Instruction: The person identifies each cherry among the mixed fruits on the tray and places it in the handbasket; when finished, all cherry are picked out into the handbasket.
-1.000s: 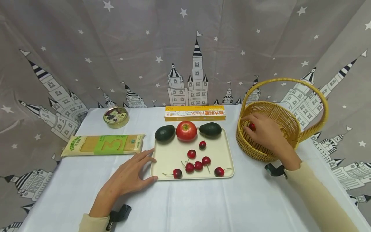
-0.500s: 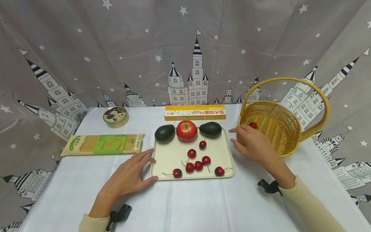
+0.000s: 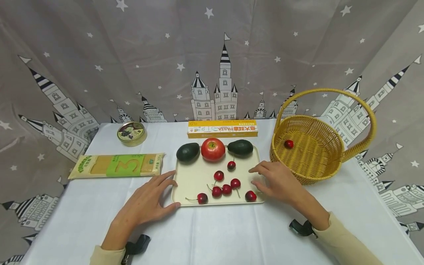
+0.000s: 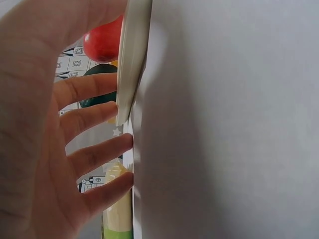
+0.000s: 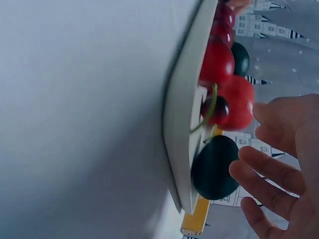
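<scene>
My left hand (image 3: 145, 202) rests with spread fingers against the left edge of a cream tray (image 3: 192, 173). Over the tray's right edge, my right hand (image 3: 278, 182) hovers with loosely bent fingers and holds nothing. Several cherries with stems lie on the tray; the closest to the right hand is a dark red cherry (image 3: 250, 196) in the front right corner. A red tomato-like fruit (image 3: 213, 149) sits at the tray's back between a left avocado (image 3: 188, 152) and a right avocado (image 3: 240, 148). One cherry (image 3: 289, 144) lies inside the yellow wicker basket (image 3: 309, 176) on the right.
A pasta box (image 3: 222, 129) lies behind the tray. To the left are a round tin (image 3: 131, 134) and a packet of noodles (image 3: 116, 165). The basket's tall handle (image 3: 361, 103) arches above it. A grey patterned curtain (image 3: 149, 48) hangs behind the table.
My right hand has let go of a cherry in the basket and moved left, out of the basket and over the tray's right edge. The left hand has stayed in place.
</scene>
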Demonstrator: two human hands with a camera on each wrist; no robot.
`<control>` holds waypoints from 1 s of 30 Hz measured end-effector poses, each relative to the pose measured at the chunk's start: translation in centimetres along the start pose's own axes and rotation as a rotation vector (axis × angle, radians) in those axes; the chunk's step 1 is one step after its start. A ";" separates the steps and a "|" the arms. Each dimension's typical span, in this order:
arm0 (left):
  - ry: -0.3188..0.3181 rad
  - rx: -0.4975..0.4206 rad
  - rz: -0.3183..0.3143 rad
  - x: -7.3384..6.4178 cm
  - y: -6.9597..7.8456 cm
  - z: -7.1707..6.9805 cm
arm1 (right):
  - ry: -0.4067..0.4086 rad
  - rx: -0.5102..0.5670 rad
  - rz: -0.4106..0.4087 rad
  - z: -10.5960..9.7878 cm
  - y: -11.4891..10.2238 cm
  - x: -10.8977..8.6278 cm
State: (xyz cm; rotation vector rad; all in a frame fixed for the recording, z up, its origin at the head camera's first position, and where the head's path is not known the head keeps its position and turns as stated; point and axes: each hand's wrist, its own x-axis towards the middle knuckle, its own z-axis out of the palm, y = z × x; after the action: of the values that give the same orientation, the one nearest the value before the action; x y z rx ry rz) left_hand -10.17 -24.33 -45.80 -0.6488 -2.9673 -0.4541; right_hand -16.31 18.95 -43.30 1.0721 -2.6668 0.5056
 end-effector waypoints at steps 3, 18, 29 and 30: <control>-0.006 0.000 -0.007 0.0 0.0 -0.1 | -0.049 0.022 0.002 0.5 -0.4 -0.3; -0.020 0.002 -0.019 0.0 -0.1 -0.1 | -0.177 0.101 -0.044 1.3 -1.5 -1.4; -0.018 0.003 -0.021 0.0 -0.2 -0.1 | -0.231 0.174 -0.054 0.9 -1.4 -1.5; -0.016 0.002 -0.020 0.0 -0.2 -0.1 | -0.229 0.172 -0.059 0.8 -1.4 -1.5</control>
State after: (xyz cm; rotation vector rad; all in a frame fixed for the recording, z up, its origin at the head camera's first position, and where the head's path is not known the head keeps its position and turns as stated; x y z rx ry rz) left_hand -10.27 -24.54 -45.79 -0.6259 -2.9916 -0.4491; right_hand -14.36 18.62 -44.21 1.3264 -2.8176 0.6469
